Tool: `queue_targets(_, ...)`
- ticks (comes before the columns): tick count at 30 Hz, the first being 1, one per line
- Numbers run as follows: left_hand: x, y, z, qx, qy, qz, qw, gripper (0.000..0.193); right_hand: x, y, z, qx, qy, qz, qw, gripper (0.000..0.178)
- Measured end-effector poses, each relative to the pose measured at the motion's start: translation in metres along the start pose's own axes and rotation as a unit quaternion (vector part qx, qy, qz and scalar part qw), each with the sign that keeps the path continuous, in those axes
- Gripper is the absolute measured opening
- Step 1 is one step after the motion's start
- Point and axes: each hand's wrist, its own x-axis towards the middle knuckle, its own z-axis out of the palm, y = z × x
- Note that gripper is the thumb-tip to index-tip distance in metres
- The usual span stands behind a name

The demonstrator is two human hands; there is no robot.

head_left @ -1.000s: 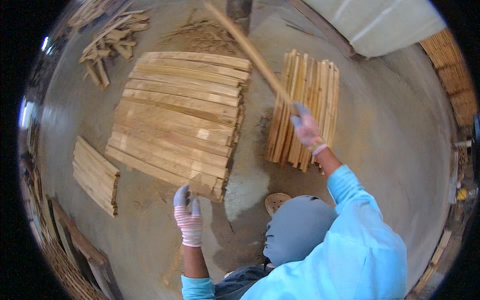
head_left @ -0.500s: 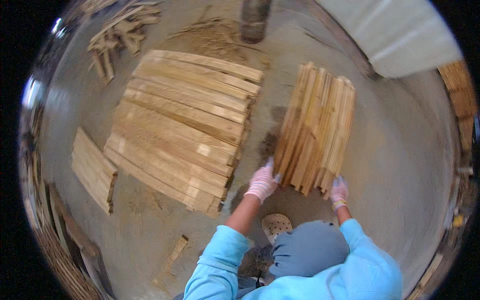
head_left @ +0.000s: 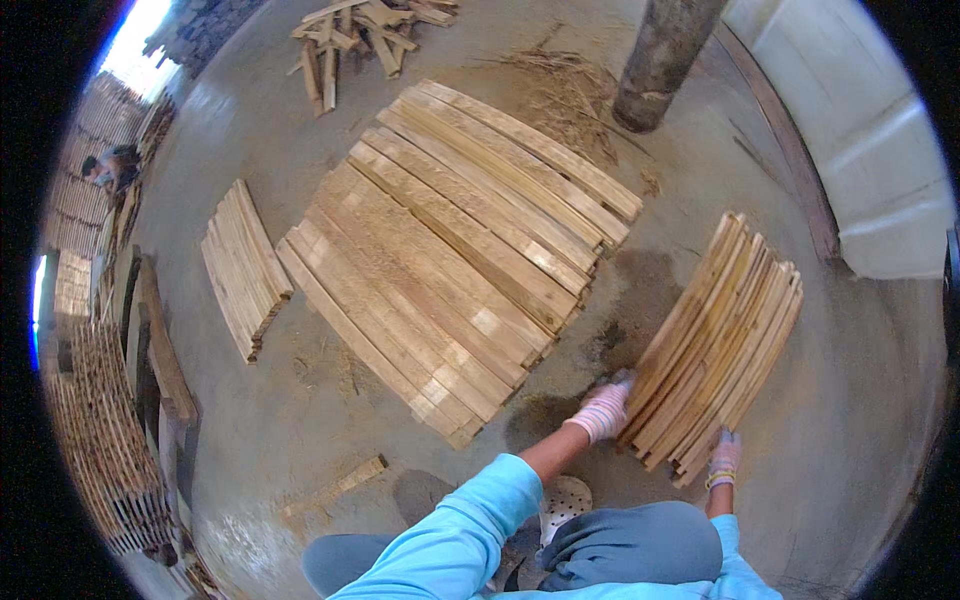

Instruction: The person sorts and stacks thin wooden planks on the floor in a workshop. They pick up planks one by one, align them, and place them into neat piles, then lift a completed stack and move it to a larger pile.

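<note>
A stack of long, narrow wooden slats [head_left: 712,345] lies on the floor at the right, its near ends slightly uneven. My left hand [head_left: 603,409], in a pink-and-white striped glove, presses against the stack's left side close to the near end. At the near right corner, my right hand [head_left: 724,460] in a matching glove grips the slats from the other side. Some of the fingertips are hidden by the wood. Left of this stack spreads a wide pile of planks [head_left: 450,260] laid side by side, dusted with sawdust.
A smaller slat stack [head_left: 245,268] lies farther left, and a loose piece of wood [head_left: 345,480] nearer me. Scrap wood [head_left: 365,40] is heaped at the back. A round post [head_left: 665,65] and a pale sheet [head_left: 850,130] stand beyond. Another person [head_left: 115,168] is at the far left.
The view has turned, so the piles appear farther right and tilted. Both my hands stay at the two sides of the slat stack's near end.
</note>
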Motion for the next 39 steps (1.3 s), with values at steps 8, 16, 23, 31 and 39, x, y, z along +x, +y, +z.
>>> queue_targets(8,-0.038,0.006,-0.025,-0.032,0.004,0.044,0.999,0.072,-0.029,-0.294,0.002,-0.091,0.145,-0.433,0.885,0.094)
queue_targets(16,-0.167,0.010,-0.075,-0.071,0.001,0.171,0.983,0.058,-0.087,-0.564,0.147,-0.360,-0.071,-0.409,0.836,0.127)
queue_targets(23,-0.238,-0.052,-0.100,-0.141,0.037,0.081,0.986,0.057,-0.012,-0.582,0.171,-0.362,-0.163,-0.349,0.849,0.129)
queue_targets(31,-0.258,-0.064,-0.118,-0.131,0.110,0.070,0.983,0.050,-0.042,-0.580,0.142,-0.311,-0.108,-0.403,0.854,0.100)
queue_targets(39,-0.240,-0.029,-0.174,-0.194,0.223,0.111,0.949,0.050,-0.092,-0.535,0.104,0.020,-0.203,-0.466,0.861,0.073)
